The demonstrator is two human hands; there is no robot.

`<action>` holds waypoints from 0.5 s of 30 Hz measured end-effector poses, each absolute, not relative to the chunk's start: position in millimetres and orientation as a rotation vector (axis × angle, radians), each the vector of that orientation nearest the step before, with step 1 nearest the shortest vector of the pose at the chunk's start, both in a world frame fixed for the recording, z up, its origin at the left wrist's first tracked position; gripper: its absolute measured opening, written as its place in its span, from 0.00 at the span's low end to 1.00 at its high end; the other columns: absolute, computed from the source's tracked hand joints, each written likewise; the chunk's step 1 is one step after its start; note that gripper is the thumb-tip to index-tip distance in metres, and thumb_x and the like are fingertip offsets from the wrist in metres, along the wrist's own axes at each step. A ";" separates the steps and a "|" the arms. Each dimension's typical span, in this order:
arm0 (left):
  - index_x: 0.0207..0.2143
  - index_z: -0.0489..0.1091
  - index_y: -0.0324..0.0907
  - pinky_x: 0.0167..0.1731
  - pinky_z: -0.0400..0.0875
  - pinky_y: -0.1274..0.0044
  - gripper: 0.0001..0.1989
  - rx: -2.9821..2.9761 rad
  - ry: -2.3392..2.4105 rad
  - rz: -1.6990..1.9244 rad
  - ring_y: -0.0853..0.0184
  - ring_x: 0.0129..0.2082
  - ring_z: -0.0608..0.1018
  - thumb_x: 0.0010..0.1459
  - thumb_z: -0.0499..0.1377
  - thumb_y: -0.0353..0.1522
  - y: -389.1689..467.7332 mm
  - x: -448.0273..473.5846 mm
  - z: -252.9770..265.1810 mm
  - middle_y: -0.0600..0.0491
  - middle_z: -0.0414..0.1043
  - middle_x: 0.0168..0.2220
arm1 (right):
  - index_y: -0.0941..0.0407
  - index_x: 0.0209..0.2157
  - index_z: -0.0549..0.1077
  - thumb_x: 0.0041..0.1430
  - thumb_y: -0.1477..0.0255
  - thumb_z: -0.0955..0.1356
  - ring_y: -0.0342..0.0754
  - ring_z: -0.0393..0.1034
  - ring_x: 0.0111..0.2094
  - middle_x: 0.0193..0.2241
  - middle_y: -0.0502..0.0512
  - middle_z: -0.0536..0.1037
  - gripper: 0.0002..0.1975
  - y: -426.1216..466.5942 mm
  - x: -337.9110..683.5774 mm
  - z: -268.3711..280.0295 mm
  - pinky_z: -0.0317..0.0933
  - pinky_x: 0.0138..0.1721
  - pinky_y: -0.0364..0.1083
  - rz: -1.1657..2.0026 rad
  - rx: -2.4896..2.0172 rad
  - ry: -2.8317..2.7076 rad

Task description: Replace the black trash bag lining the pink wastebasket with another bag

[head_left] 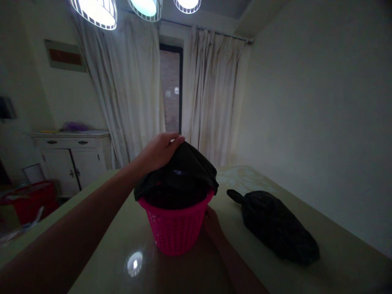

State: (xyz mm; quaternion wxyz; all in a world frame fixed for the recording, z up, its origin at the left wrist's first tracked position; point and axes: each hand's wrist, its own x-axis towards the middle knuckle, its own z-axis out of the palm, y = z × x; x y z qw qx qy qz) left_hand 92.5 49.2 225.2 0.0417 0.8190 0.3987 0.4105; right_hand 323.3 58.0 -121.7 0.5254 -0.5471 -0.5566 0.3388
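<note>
A pink plastic basket (176, 228) with slotted sides stands upright on the table. A black plastic bag (192, 163) lines it and hangs over part of the rim. My left hand (162, 149) pinches the bag's far edge and holds it up above the basket. Low on the basket's right side is my right hand (211, 222), against the wall, its fingers mostly hidden behind the basket. To the right lies a second black plastic bag (278, 226), filled out, with a twisted or tied end pointing toward the basket.
The pale, glossy table (116, 228) reaches to the wall (321, 122) on the right. Behind it hang curtains (134, 81) beside a narrow window. A white cabinet (61, 163) and a red container (33, 200) stand at the left. Lamps (147, 8) hang overhead.
</note>
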 end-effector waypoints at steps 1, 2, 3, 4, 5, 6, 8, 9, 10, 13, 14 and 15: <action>0.28 0.70 0.44 0.30 0.63 0.73 0.24 2.448 1.186 1.112 0.65 0.27 0.72 0.71 0.51 0.49 47.2 91.8 224.9 0.55 0.69 0.24 | 0.57 0.56 0.78 0.74 0.58 0.72 0.54 0.78 0.51 0.55 0.59 0.80 0.19 56.8 325.2 -122.2 0.77 0.52 0.56 0.813 -1.309 -1.330; 0.29 0.73 0.43 0.29 0.65 0.74 0.26 2.372 1.135 0.938 0.64 0.27 0.73 0.70 0.51 0.52 44.9 91.3 224.4 0.54 0.72 0.25 | 0.57 0.57 0.78 0.74 0.58 0.72 0.55 0.78 0.52 0.56 0.59 0.79 0.19 56.0 326.9 -122.5 0.77 0.53 0.56 0.816 -1.308 -1.328; 0.31 0.75 0.43 0.28 0.66 0.74 0.28 2.300 1.080 0.761 0.64 0.27 0.75 0.69 0.52 0.55 42.6 91.2 223.6 0.52 0.75 0.27 | 0.57 0.57 0.78 0.74 0.59 0.72 0.56 0.78 0.52 0.56 0.59 0.79 0.20 55.6 328.1 -122.7 0.77 0.53 0.57 0.820 -1.306 -1.328; 0.33 0.78 0.43 0.28 0.67 0.74 0.29 2.254 1.037 0.609 0.63 0.28 0.77 0.67 0.55 0.57 40.6 91.6 222.0 0.51 0.78 0.30 | 0.57 0.57 0.78 0.74 0.59 0.72 0.56 0.78 0.53 0.57 0.59 0.79 0.19 55.9 328.9 -122.9 0.77 0.53 0.57 0.823 -1.302 -1.328; 0.34 0.80 0.43 0.27 0.67 0.75 0.28 2.244 1.010 0.494 0.63 0.28 0.77 0.63 0.59 0.58 39.4 92.8 219.5 0.51 0.80 0.31 | 0.56 0.57 0.78 0.74 0.59 0.72 0.56 0.77 0.53 0.57 0.59 0.79 0.19 56.7 329.1 -123.0 0.77 0.54 0.57 0.826 -1.297 -1.328; 0.33 0.80 0.43 0.25 0.65 0.76 0.27 2.266 1.008 0.427 0.64 0.27 0.77 0.60 0.63 0.58 39.2 94.9 215.9 0.51 0.80 0.30 | 0.56 0.57 0.78 0.74 0.58 0.72 0.56 0.77 0.53 0.57 0.59 0.79 0.19 58.0 328.7 -123.2 0.76 0.54 0.56 0.829 -1.291 -1.328; 0.26 0.77 0.43 0.20 0.58 0.77 0.27 2.314 1.059 0.421 0.67 0.22 0.72 0.58 0.66 0.58 42.6 101.8 205.6 0.53 0.74 0.24 | 0.57 0.55 0.78 0.73 0.57 0.72 0.56 0.78 0.52 0.55 0.58 0.80 0.19 61.2 326.6 -123.7 0.76 0.54 0.56 0.835 -1.276 -1.331; 0.24 0.75 0.43 0.19 0.55 0.77 0.29 2.294 1.079 0.452 0.68 0.20 0.69 0.59 0.64 0.58 46.1 106.1 199.5 0.54 0.71 0.22 | 0.57 0.53 0.79 0.73 0.56 0.72 0.55 0.78 0.51 0.53 0.58 0.80 0.20 62.6 325.3 -123.9 0.76 0.53 0.56 0.839 -1.267 -1.333; 0.23 0.73 0.43 0.18 0.55 0.77 0.31 2.234 1.083 0.494 0.69 0.18 0.68 0.61 0.62 0.60 50.7 110.6 193.5 0.54 0.70 0.21 | 0.58 0.52 0.79 0.72 0.55 0.72 0.55 0.78 0.50 0.51 0.57 0.81 0.20 63.8 323.9 -124.0 0.75 0.53 0.57 0.842 -1.258 -1.336; 0.29 0.77 0.42 0.22 0.67 0.75 0.32 1.923 1.057 0.730 0.65 0.22 0.75 0.63 0.59 0.62 70.8 120.4 180.3 0.51 0.77 0.26 | 0.56 0.46 0.81 0.70 0.54 0.69 0.58 0.79 0.48 0.46 0.59 0.85 0.20 64.2 320.9 -122.9 0.74 0.53 0.57 0.844 -1.226 -1.343; 0.32 0.79 0.41 0.25 0.72 0.74 0.33 1.827 1.066 0.867 0.63 0.24 0.79 0.63 0.58 0.62 79.2 121.0 178.4 0.49 0.80 0.28 | 0.55 0.46 0.82 0.69 0.54 0.68 0.59 0.79 0.49 0.46 0.59 0.86 0.20 63.3 320.5 -121.9 0.73 0.53 0.56 0.841 -1.208 -1.349; 0.35 0.79 0.41 0.28 0.75 0.73 0.33 1.755 1.095 1.028 0.61 0.27 0.81 0.64 0.57 0.62 88.1 120.0 177.7 0.48 0.82 0.30 | 0.55 0.45 0.82 0.67 0.54 0.67 0.60 0.79 0.49 0.45 0.60 0.86 0.20 62.1 320.3 -120.6 0.72 0.53 0.56 0.840 -1.187 -1.355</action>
